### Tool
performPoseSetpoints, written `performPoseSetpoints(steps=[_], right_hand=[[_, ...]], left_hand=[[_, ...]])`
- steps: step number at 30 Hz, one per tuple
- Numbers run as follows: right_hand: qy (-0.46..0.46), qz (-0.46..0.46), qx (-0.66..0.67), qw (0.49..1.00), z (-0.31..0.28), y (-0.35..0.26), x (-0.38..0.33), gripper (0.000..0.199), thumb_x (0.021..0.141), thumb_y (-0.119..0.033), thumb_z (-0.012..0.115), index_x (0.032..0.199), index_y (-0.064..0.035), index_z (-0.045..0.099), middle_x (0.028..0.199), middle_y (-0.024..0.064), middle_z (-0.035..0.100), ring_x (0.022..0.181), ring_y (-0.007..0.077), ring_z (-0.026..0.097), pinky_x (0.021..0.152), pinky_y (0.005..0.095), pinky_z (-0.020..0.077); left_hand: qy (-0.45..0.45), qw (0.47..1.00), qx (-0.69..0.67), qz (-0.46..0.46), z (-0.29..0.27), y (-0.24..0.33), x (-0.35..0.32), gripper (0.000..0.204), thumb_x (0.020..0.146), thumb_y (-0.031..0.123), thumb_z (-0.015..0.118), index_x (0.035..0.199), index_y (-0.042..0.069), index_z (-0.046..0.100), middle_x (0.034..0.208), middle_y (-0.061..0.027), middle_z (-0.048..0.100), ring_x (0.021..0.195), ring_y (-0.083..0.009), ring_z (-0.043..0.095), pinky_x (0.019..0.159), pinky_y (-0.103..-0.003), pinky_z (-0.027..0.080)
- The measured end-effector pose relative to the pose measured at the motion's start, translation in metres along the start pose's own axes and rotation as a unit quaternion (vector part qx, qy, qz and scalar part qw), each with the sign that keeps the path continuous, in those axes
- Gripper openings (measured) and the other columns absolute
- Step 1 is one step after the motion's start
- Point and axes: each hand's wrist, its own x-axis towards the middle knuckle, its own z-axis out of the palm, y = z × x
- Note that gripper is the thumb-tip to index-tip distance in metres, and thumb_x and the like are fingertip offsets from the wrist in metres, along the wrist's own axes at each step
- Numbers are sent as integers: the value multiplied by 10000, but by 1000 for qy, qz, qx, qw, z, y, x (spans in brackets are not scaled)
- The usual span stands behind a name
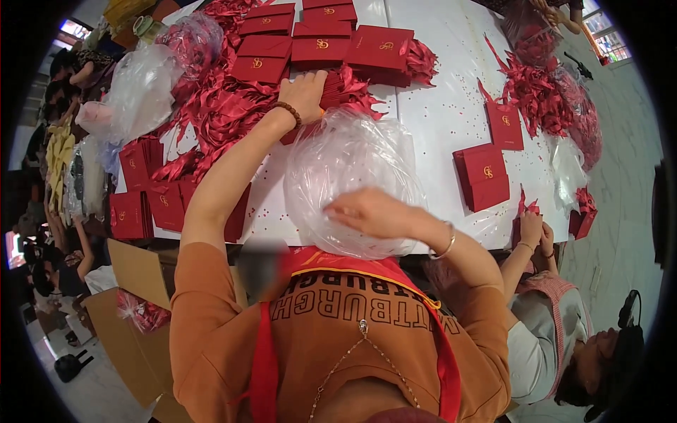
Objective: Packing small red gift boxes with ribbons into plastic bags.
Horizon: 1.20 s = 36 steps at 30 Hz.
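Note:
My left hand point(303, 93) reaches far across the table, its fingers closed round the near side of a stack of red paper gift bags point(338, 90) with red ribbon handles. Below it, a big clear plastic bag point(352, 155) lies puffed up in front of me. Over the lower part of this plastic hangs my right hand point(370, 211), slightly blurred. Its fingers point left, and whether they pinch the film cannot be made out. Beyond my left hand stand several more stacks of red bags point(321, 46) with gold emblems.
More red bags point(130, 215) stand at the table's left edge, beside loose red ribbons point(229, 116). To the right lies another red bag stack point(482, 176). A co-worker's hands point(532, 229) handle a red bag there. An open cardboard box point(130, 338) stands on the left floor.

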Motion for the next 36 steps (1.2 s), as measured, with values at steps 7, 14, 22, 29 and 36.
performPoseSetpoints(steps=[7, 14, 22, 29, 36], right_hand=[[303, -143, -137, 932, -103, 54, 87, 1071, 609, -273, 750, 1379, -79, 32, 1396, 168, 195, 1267, 293, 250, 1039, 352, 204], [231, -93, -72, 966, -105, 95, 119, 1256, 475, -349, 836, 1375, -78, 3, 1386, 164, 208, 1286, 309, 205, 1046, 360, 195], [206, -75, -114, 969, -116, 99, 120, 1026, 503, -358, 801, 1330, -96, 254, 1321, 135, 286, 1226, 298, 303, 1009, 374, 276], [194, -119, 7, 974, -111, 103, 117, 1064, 530, -319, 805, 1352, -94, 168, 1332, 152, 274, 1242, 290, 279, 1022, 354, 252], [203, -58, -81, 974, -104, 126, 118, 1320, 453, -426, 822, 1367, -75, -64, 1402, 185, 143, 1297, 298, 182, 1065, 402, 113]], left_hand=[[0, 999, 33, -19, -7, 9, -1, 870, 544, 403, 738, 1251, 120, 318, 1189, -74, 401, 1120, -278, 377, 838, -511, 354], [23, 994, -72, 72, 1, -17, 4, 1010, 500, 300, 770, 1302, 27, 220, 1286, -194, 295, 1127, -369, 369, 907, -444, 363], [52, 986, -136, 77, -26, -50, -42, 1211, 470, 390, 804, 1358, 38, 61, 1391, -225, 124, 1271, -370, 199, 1012, -392, 252], [104, 864, -492, 29, 44, -80, -75, 1364, 470, 246, 850, 1343, 98, -188, 1422, -206, 23, 1317, -284, 121, 1051, -350, 170], [128, 777, -615, 38, 64, -62, -48, 1319, 524, 132, 832, 1343, 189, -201, 1423, -185, 32, 1295, -222, 168, 1026, -342, 236]])
